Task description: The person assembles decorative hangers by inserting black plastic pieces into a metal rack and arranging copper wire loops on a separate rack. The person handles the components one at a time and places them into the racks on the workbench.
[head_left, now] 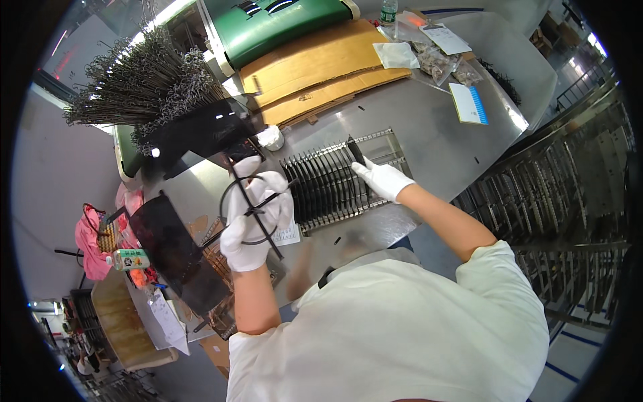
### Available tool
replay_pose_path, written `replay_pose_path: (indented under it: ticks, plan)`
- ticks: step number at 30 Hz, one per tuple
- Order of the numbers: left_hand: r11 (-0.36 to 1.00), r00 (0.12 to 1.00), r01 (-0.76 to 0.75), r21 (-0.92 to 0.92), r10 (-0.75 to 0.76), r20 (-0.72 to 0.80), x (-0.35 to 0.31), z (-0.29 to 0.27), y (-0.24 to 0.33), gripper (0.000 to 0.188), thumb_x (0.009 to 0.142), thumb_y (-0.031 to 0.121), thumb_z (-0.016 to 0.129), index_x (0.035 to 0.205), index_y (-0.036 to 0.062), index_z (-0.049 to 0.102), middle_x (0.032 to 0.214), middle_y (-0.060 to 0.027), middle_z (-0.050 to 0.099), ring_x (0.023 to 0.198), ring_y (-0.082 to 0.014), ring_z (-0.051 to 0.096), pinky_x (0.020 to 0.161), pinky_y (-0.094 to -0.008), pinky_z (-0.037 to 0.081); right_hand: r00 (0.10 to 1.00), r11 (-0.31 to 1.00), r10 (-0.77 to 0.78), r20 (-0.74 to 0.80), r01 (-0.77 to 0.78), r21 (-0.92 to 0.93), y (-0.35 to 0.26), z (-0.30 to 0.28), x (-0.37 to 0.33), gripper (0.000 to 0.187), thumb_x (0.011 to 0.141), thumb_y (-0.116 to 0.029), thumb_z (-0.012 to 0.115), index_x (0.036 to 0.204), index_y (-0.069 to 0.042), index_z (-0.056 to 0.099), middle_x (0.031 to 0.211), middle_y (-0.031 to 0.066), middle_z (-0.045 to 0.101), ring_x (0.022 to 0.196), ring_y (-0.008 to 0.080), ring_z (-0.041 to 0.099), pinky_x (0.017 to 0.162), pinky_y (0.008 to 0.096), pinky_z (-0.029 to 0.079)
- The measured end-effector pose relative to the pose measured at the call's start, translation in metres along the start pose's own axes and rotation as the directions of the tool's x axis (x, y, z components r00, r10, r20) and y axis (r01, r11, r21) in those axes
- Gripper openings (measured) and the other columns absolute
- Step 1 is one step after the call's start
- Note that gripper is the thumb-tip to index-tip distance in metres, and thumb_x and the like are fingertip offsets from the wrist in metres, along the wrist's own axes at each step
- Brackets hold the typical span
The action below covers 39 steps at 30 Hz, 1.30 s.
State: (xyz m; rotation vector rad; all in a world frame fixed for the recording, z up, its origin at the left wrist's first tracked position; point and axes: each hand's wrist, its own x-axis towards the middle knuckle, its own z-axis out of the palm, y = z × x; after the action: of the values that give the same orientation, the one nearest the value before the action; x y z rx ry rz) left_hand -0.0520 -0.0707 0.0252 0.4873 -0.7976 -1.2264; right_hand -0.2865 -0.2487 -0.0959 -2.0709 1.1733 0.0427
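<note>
A metal wire rack (318, 220) lies on the steel table, holding a row of black curved strips (315, 184) on edge. My right hand (383, 179), in a white glove, is at the rack's right part, fingers closed on the lower end of a tilted black strip (355, 151). To the rack's left is my left hand (244, 231), also white-gloved and raised over the table. A black ring with crossed rods (253, 210) stands in front of it and partly covers its fingers, so whether it holds anything is hidden.
Black panels (177, 251) flank the left arm. A large bundle of wire hooks (151, 87) stands at the far left, near a green conveyor (278, 33). Cardboard (321, 63), plastic bags (434, 61) and a notebook (468, 104) lie behind the rack. Metal racks (536, 181) stand right.
</note>
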Motion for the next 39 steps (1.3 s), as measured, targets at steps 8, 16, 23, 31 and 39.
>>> replay_pose_path:
  ticks: [8, 16, 23, 31, 39]
  plan:
    - [0.910, 0.908, 0.410, 0.063, -0.414, 0.071, 0.005, -0.010, -0.009, 0.101, 0.089, 0.079, 0.049, 0.151, 0.0010, 0.033, 0.115, -0.0227, 0.063, 0.083, -0.0356, 0.072, 0.067, -0.0382, 0.061, 0.591, 0.694, -0.707, -0.388, 0.478, -0.538, -0.090, -0.080, -0.038, 0.103, 0.080, -0.044, 0.082, 0.159, -0.005, 0.029, 0.115, 0.0181, 0.062, 0.109, 0.0351, 0.063, 0.091, 0.0460, 0.054]
    - [0.760, 0.715, 0.640, 0.108, -0.642, 0.278, 0.000, -0.018, -0.006, 0.110, 0.074, 0.082, 0.064, 0.134, -0.0094, 0.049, 0.101, -0.0222, 0.065, 0.059, -0.0243, 0.061, 0.043, -0.0294, 0.050, 0.877, 0.627, -0.402, 0.263, 0.054, 0.777, -0.087, -0.049, -0.065, 0.082, 0.088, -0.014, 0.061, 0.164, -0.014, 0.030, 0.092, 0.0101, 0.072, 0.058, 0.0138, 0.065, 0.059, 0.0286, 0.056]
    - [0.883, 0.916, 0.366, -0.293, -0.286, 0.282, -0.022, -0.044, 0.007, 0.121, 0.080, 0.094, 0.046, 0.122, -0.0189, 0.052, 0.094, -0.0173, 0.065, 0.061, -0.0199, 0.059, 0.051, -0.0272, 0.047, 0.997, 0.598, -0.011, 0.078, -0.056, 0.800, 0.019, -0.029, -0.010, 0.060, 0.107, -0.046, 0.043, 0.155, -0.011, 0.041, 0.078, 0.0075, 0.068, 0.064, 0.0148, 0.063, 0.056, 0.0306, 0.050]
    - [0.879, 0.851, 0.477, 0.012, -0.465, 0.242, -0.014, -0.036, 0.009, 0.125, 0.079, 0.094, 0.041, 0.129, -0.0201, 0.049, 0.092, -0.0249, 0.068, 0.059, -0.0272, 0.063, 0.042, -0.0313, 0.048, 0.941, 0.848, 0.093, 0.326, -0.246, 0.469, 0.013, -0.020, 0.008, 0.073, 0.102, -0.062, 0.041, 0.149, -0.006, 0.046, 0.086, 0.0095, 0.071, 0.070, 0.0202, 0.066, 0.068, 0.0389, 0.057]
    - [0.813, 0.812, 0.582, -0.010, -0.581, -0.047, 0.003, -0.009, -0.016, 0.115, 0.082, 0.093, 0.033, 0.110, -0.0161, 0.056, 0.083, -0.0326, 0.068, 0.047, -0.0301, 0.064, 0.030, -0.0289, 0.042, 0.981, 0.932, -0.105, -0.165, 0.039, -0.360, -0.032, -0.036, -0.014, 0.086, 0.101, -0.061, 0.048, 0.164, -0.009, 0.021, 0.104, 0.0247, 0.069, 0.096, 0.0410, 0.068, 0.086, 0.0499, 0.054]
